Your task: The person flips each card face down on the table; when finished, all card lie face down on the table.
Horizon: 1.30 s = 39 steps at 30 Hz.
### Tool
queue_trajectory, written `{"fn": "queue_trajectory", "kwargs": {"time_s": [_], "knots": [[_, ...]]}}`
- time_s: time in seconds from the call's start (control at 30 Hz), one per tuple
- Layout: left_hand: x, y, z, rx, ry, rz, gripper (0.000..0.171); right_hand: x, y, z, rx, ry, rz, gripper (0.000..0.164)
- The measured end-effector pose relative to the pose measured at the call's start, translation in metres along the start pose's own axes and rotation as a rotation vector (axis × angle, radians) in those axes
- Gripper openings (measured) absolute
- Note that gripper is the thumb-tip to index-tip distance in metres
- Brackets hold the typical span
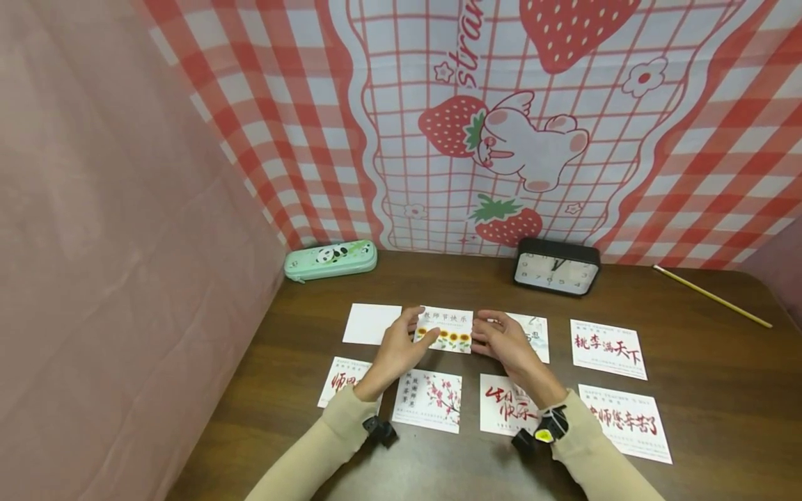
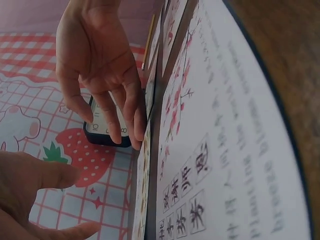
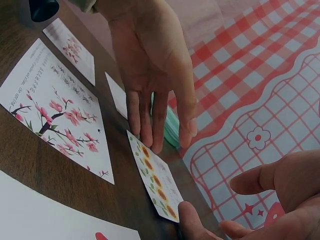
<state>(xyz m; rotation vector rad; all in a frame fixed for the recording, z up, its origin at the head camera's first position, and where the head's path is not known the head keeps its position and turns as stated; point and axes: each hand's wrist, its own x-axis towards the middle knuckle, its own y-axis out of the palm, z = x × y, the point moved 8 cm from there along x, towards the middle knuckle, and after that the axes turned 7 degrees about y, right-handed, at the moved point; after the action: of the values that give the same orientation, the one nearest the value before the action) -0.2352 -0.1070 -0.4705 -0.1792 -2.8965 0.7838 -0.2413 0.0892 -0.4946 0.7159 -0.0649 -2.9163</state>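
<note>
Two bare hands, both released, fingers loosely extended. Sunflower card [image 1: 446, 323] lies flat between them: thin smooth rectangular stock, white, with a row of yellow blooms printed along it. Left hand [image 1: 399, 349] is at its left end, thumb over the face; right hand [image 1: 509, 346] is at its right edge. Can't tell from these views whether any fingertip actually bears on the card.

Blank white card [image 1: 370, 323] sits just left of the left hand, partly covered by it. Card with ink-style print [image 1: 540, 339] is partly under the right hand. Nearer the person: plum-blossom card [image 1: 429, 402] below the left hand, red-script card [image 1: 497, 409] below the right wrist, another red-lettered card [image 1: 337, 379] partly behind the left wrist. Two more red-lettered cards, upper one [image 1: 608, 348] and lower one [image 1: 628, 421], lie right of the right hand.

Surface: dark wood-grain table [image 1: 438, 459], slight sheen. Beyond the left hand, leftward: mint pencil case [image 1: 332, 259], rounded corners, panda print. Beyond the right hand: boxy black clock [image 1: 557, 266]; farther right, slim yellow pencil [image 1: 714, 297]. Backdrop: red-white checked cloth [image 1: 708, 111], soft folds.
</note>
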Motion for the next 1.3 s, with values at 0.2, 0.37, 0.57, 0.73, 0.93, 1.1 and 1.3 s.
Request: {"fn": "queue_trajectory", "kwargs": {"time_s": [0.2,0.37,0.57,0.73,0.93,1.1,1.3], "knots": [[-0.001,-0.003,-0.003,0.003,0.043,-0.050,0.057,-0.002,0.000,0.003,0.021,-0.010,0.007,0.054],[-0.002,-0.006,-0.005,0.001,0.046,-0.073,0.054,-0.003,-0.004,0.007,0.021,-0.032,0.008,0.052],[-0.002,-0.007,-0.008,-0.017,0.043,-0.075,0.047,-0.003,-0.005,0.012,0.015,-0.061,0.028,0.047],[-0.002,-0.004,-0.009,-0.022,0.055,-0.075,0.046,-0.002,-0.004,0.010,0.022,-0.080,0.041,0.045],[0.000,-0.006,-0.011,-0.003,0.052,-0.090,0.049,-0.004,-0.006,0.013,0.038,-0.107,0.038,0.046],[-0.001,-0.007,-0.011,-0.023,0.050,-0.090,0.050,-0.008,-0.004,0.016,0.062,-0.099,0.054,0.044],[-0.007,-0.006,-0.007,-0.038,0.007,-0.081,0.050,-0.011,0.004,0.012,0.059,-0.067,0.090,0.044]]}}
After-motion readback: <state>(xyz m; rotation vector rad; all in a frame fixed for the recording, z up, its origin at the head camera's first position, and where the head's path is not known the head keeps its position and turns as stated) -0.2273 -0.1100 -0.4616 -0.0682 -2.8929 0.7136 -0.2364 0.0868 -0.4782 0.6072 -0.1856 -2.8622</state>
